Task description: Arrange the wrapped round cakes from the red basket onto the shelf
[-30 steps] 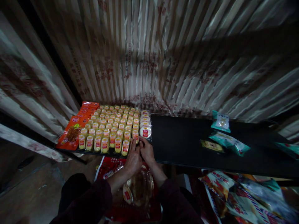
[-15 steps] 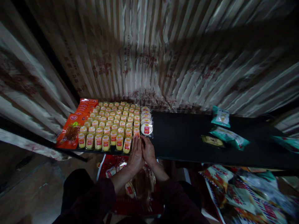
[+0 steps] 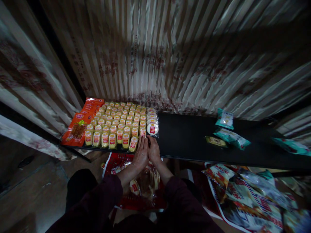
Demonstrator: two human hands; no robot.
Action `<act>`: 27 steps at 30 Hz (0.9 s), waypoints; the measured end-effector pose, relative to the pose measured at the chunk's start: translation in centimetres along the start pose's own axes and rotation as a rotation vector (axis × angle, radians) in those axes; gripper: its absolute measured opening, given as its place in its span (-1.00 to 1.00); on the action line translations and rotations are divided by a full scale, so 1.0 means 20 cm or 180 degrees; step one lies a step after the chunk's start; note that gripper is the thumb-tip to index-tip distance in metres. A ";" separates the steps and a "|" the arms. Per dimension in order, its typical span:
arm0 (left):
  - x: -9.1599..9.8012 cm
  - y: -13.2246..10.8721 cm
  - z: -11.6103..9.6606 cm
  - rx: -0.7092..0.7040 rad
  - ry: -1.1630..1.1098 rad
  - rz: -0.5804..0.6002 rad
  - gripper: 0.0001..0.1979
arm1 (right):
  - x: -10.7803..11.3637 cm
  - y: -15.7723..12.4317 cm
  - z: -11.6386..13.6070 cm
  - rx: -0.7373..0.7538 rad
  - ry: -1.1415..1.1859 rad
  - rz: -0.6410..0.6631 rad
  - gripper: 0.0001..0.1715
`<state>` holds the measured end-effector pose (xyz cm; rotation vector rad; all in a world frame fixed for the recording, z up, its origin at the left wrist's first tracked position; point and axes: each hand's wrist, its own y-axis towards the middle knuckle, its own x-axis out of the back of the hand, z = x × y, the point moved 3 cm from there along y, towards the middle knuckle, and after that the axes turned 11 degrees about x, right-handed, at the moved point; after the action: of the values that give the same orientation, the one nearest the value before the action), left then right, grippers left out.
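Rows of small yellow packaged cakes with red-and-white labels stand close together on a black shelf. At the front right end of these rows, the fingers of my left hand are pressed together against a packaged cake, covering its lower part. My right hand lies right alongside, its fingers curled in toward the left hand; whatever is between them is hidden. Just beyond the right fingers is a column of round white packaged cakes. One front-row packaged cake leans beside my left hand.
Orange snack bags overlap at the shelf's left end. Farther right lie teal packets and a small yellowish packet. Below the shelf, a red box holds loose packages, and another container holds larger bags. Striped curtain hangs behind.
The view has shifted a little, so the shelf and its goods sit slightly higher in the picture. Both hands stay together at the same packaged cake, with little visible movement.
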<state>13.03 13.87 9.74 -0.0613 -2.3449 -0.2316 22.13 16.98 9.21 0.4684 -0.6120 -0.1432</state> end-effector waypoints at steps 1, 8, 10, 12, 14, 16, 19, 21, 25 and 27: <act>0.00 0.00 0.00 -0.0006 -0.0023 0.0018 -0.34 | 0.00 0.00 0.00 0.0012 0.0015 -0.0004 -0.58; -0.01 -0.03 0.00 0.0021 -0.0227 0.0034 -0.29 | 0.00 -0.01 -0.02 0.0021 0.0054 -0.0088 -0.59; -0.02 -0.04 0.01 0.0053 -0.0257 0.0049 -0.29 | 0.00 -0.01 -0.02 0.0031 0.0049 -0.0085 -0.59; -0.02 -0.04 0.02 0.0076 -0.0287 0.0056 -0.30 | -0.01 -0.01 -0.02 0.0054 0.0024 -0.0048 -0.60; -0.02 -0.04 0.02 0.0083 -0.0326 0.0018 -0.31 | -0.01 -0.01 -0.01 0.0071 -0.0029 0.0014 -0.60; 0.00 -0.04 0.02 0.0092 -0.0357 -0.0033 -0.32 | -0.01 0.00 -0.01 0.0069 -0.0099 0.0028 -0.59; 0.02 -0.02 0.02 0.0147 -0.0406 -0.0093 -0.36 | 0.01 -0.01 0.01 0.0036 -0.0160 -0.0073 -0.57; 0.03 0.00 0.02 0.0207 -0.0468 -0.0159 -0.41 | 0.03 -0.03 0.04 0.0002 -0.0162 -0.0162 -0.58; 0.06 0.04 0.03 0.0374 -0.0641 -0.0299 -0.44 | 0.05 -0.09 0.08 -0.0100 0.0030 -0.0270 -0.67; 0.06 0.05 0.04 0.0415 -0.0777 -0.0308 -0.46 | 0.05 -0.13 0.11 -0.0224 0.0206 -0.0215 -0.72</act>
<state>11.78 15.02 10.11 0.0929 -2.6037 -0.1236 21.71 13.54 9.99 0.4242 -0.5262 -0.2124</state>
